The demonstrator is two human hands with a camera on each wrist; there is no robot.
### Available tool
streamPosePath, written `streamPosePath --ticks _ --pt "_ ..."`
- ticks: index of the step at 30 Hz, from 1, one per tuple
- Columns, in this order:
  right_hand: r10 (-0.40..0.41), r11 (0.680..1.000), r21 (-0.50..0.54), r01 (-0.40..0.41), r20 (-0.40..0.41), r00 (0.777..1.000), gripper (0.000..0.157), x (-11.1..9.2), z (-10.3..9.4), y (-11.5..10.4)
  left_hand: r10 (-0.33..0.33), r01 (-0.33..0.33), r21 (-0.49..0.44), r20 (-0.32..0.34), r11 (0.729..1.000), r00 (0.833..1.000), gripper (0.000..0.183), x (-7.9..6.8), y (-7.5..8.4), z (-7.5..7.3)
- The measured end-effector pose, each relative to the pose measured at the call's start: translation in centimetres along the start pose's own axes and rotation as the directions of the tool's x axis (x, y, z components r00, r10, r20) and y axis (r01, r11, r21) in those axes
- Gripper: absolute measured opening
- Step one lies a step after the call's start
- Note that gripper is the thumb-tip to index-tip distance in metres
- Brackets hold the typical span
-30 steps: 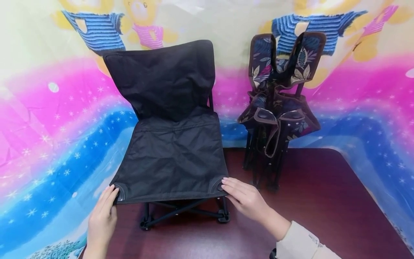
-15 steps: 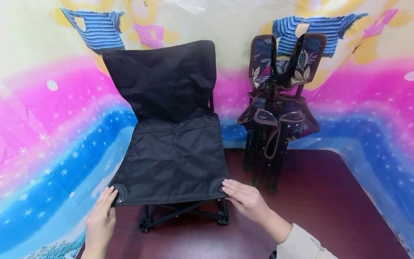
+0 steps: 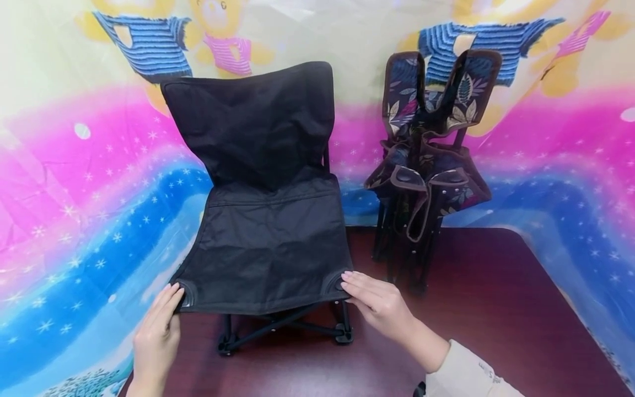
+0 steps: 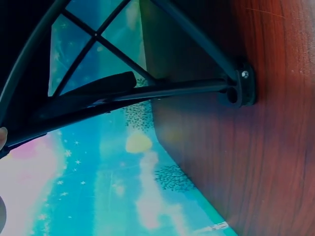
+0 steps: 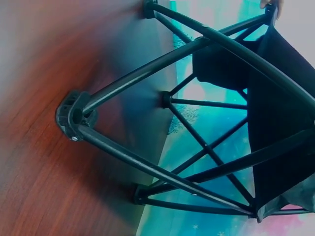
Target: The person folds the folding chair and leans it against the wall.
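Observation:
A black folding chair (image 3: 273,237) stands unfolded on the table, its backrest toward the rear and its seat toward me. At the seat's front left corner, my left hand (image 3: 156,331) pinches the fabric, fingers above the edge. My right hand (image 3: 382,309) holds the front right corner in the same way, fingertips on the corner patch. Crossed black tubes (image 5: 147,73) and a plastic foot (image 5: 74,115) of the chair show under the seat in the right wrist view. The left wrist view shows a frame foot (image 4: 241,86) on the wood and a bit of fingertip at the left edge.
To the right, a folded chair with leaf-patterned fabric (image 3: 466,113) stands upright on the dark red-brown table (image 3: 496,309). A printed cloth backdrop (image 3: 84,209) with bears and snowflakes hangs behind and along the sides.
The black chair has shifted very slightly to the right, and the middle of the seat's front edge bows lower. Both hands keep their places at the corners.

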State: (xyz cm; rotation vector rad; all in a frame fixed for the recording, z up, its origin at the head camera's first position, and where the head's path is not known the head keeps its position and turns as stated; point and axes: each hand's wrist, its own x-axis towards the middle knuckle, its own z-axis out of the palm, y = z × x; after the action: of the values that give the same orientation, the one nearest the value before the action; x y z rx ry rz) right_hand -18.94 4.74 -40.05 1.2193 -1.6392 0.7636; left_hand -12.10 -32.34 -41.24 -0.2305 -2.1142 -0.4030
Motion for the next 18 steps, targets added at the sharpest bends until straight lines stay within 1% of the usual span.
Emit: streamPosePath --ticks 2,7,11,14,18 --pt "0.003 1.0 0.002 -0.003 0.0 1.0 0.022 0.2 0.0 0.0 0.007 -0.007 -0.015 -0.011 1.0 1.0 0.042 0.2 0.1 -0.1" --pt "0.018 1.0 0.004 -0.018 -0.014 1.0 0.022 0.6 -0.1 -0.1 -0.012 0.011 0.008 0.031 1.0 0.999 0.04 0.6 0.4 -0.4" --pt "0.033 0.999 0.002 -0.033 -0.024 0.999 0.022 0.8 -0.2 -0.2 -0.022 0.022 0.008 0.035 1.0 0.999 0.031 0.8 0.8 -0.6" --pt "0.039 0.999 0.003 -0.039 -0.025 0.999 0.022 1.0 -0.2 -0.3 -0.029 0.029 0.01 0.036 1.0 0.999 0.032 0.9 1.0 -0.7" --pt "0.044 0.999 0.004 -0.043 -0.028 0.999 0.023 1.2 -0.3 -0.4 -0.046 0.045 0.03 0.062 0.999 0.997 0.032 1.1 1.4 -0.8"
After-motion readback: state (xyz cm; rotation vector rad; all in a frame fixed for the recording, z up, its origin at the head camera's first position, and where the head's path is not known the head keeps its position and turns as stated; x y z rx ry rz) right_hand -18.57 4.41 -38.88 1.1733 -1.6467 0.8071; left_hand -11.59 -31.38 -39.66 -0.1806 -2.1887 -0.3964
